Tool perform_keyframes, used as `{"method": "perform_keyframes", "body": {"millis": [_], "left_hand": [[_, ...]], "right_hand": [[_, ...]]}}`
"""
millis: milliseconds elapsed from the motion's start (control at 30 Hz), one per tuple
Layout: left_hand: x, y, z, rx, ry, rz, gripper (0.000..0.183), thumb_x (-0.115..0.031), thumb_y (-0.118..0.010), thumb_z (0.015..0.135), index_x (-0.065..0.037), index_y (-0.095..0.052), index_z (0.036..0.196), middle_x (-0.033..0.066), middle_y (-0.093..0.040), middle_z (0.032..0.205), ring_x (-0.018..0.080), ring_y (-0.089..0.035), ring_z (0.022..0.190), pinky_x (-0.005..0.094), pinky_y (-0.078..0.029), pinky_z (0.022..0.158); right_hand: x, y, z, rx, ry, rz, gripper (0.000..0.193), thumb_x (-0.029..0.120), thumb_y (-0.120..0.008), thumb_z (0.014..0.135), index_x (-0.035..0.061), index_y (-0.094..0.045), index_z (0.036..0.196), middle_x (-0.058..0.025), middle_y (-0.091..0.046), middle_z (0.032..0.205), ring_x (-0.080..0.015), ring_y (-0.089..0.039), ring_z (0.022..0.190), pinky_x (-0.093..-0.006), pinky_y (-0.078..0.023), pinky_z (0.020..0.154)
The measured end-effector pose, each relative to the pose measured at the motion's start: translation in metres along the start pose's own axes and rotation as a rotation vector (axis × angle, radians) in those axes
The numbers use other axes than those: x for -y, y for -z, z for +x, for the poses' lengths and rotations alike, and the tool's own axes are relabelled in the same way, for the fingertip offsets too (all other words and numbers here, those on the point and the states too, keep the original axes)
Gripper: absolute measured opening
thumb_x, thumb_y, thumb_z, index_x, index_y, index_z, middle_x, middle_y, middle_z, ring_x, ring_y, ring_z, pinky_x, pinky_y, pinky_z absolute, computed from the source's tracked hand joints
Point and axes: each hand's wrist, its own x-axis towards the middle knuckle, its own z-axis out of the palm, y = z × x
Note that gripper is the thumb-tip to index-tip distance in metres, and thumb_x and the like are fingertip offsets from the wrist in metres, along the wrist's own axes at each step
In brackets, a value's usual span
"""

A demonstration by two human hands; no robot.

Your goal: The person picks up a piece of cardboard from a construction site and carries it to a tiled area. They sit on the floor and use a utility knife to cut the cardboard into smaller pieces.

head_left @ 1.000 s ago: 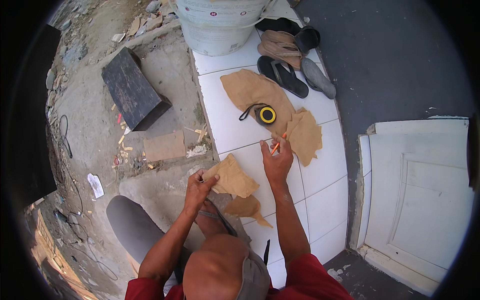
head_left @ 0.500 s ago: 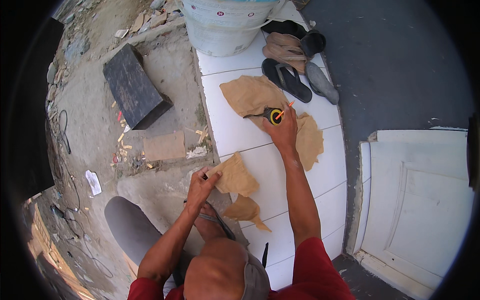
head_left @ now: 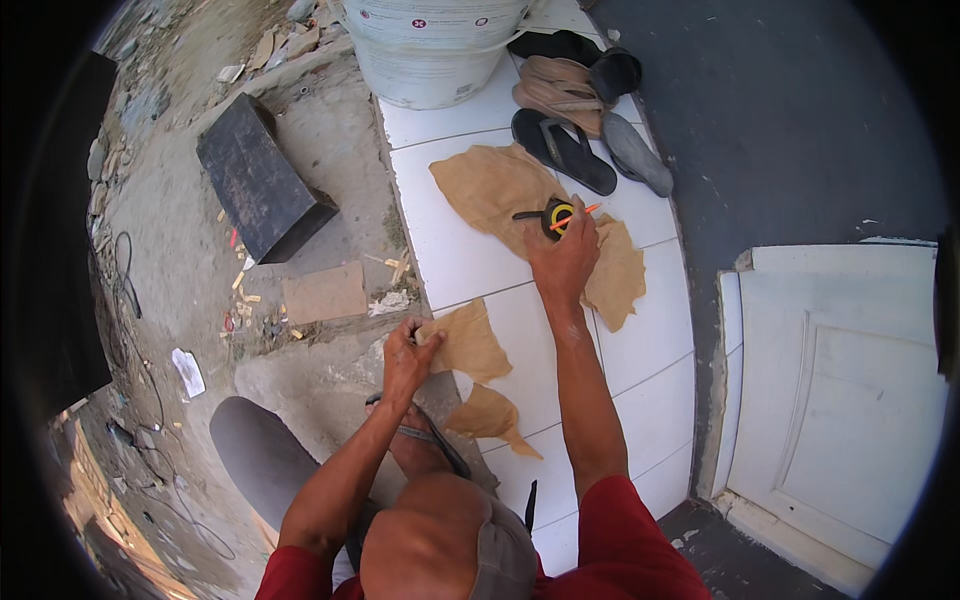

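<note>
My left hand [head_left: 406,362] pinches the left edge of a tan, leather-like piece [head_left: 474,338] between thumb and fingers, near the edge of the white tiles. Farther off, my right hand [head_left: 566,262] grips a black-and-yellow tape measure [head_left: 551,216] along with an orange pen [head_left: 592,210] lying across it. A short black strap sticks out leftward from the tape measure. Beneath that hand lies a large tan leather-like sheet [head_left: 485,190] with ragged edges; a part of similar material [head_left: 618,275] shows to its right. A smaller scrap [head_left: 486,415] rests below the held piece.
Black and grey sandals [head_left: 566,152] and a white bucket [head_left: 430,50] stand at the far end of the tiles [head_left: 640,385]. On the rough ground to the left are a dark block [head_left: 262,180] and a cardboard piece [head_left: 325,293]. A white door [head_left: 840,400] is at right.
The orange pen now lies at a flatter angle, and the tape measure has shifted slightly right over the sheet. My left hand keeps its hold. The whole view has shifted a little.
</note>
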Motion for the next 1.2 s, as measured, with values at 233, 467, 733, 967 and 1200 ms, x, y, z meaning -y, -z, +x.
{"method": "perform_keyframes", "body": {"millis": [233, 467, 733, 967, 1200], "left_hand": [[0.009, 0.002, 0.004, -0.001, 0.025, 0.058, 0.023, -0.016, -0.082, 0.093, 0.001, -0.077, 0.108, 0.0127, -0.077, 0.087, 0.0174, -0.068, 0.075, 0.0344, -0.055, 0.073], [0.005, 0.000, 0.004, 0.095, 0.014, -0.055, 0.024, -0.019, -0.082, 0.095, 0.003, -0.075, 0.100, 0.0049, -0.073, 0.082, 0.0108, -0.060, 0.070, 0.0313, -0.050, 0.065], [0.032, 0.007, 0.019, 0.066, 0.030, -0.005, 0.025, -0.019, -0.086, 0.094, 0.003, -0.076, 0.097, 0.0028, -0.073, 0.082, 0.0096, -0.059, 0.070, 0.0291, -0.049, 0.064], [0.029, 0.009, 0.014, 0.009, 0.019, 0.029, 0.028, -0.023, -0.086, 0.094, 0.003, -0.078, 0.097, 0.0043, -0.074, 0.081, 0.0103, -0.062, 0.068, 0.0309, -0.049, 0.062], [0.008, 0.003, 0.012, -0.017, 0.030, 0.096, 0.028, -0.021, -0.088, 0.090, 0.004, -0.075, 0.091, 0.0088, -0.071, 0.073, 0.0137, -0.060, 0.066, 0.0360, -0.050, 0.062]], "right_hand": [[0.021, -0.013, -0.142, 0.186, 0.076, 0.243, 0.052, 0.014, -0.082, 0.090, 0.0030, -0.063, 0.136, -0.0153, -0.071, 0.126, -0.0344, -0.066, 0.122, -0.0489, -0.048, 0.105], [-0.013, -0.028, -0.188, 0.124, 0.279, 0.097, 0.025, 0.012, -0.079, 0.092, 0.0078, -0.069, 0.115, -0.0104, -0.073, 0.124, -0.0292, -0.065, 0.125, -0.0463, -0.045, 0.105], [-0.015, -0.028, -0.190, 0.122, 0.272, 0.067, 0.026, 0.014, -0.078, 0.094, 0.0096, -0.069, 0.118, -0.0083, -0.072, 0.122, -0.0277, -0.063, 0.128, -0.0471, -0.043, 0.107], [-0.013, -0.032, -0.191, 0.096, 0.267, 0.050, 0.029, 0.013, -0.074, 0.095, 0.0071, -0.069, 0.123, -0.0097, -0.071, 0.120, -0.0291, -0.064, 0.125, -0.0479, -0.045, 0.105], [-0.012, -0.026, -0.180, 0.111, 0.229, -0.008, 0.036, 0.008, -0.074, 0.092, 0.0058, -0.069, 0.128, -0.0090, -0.072, 0.121, -0.0288, -0.063, 0.126, -0.0482, -0.043, 0.106]]}}
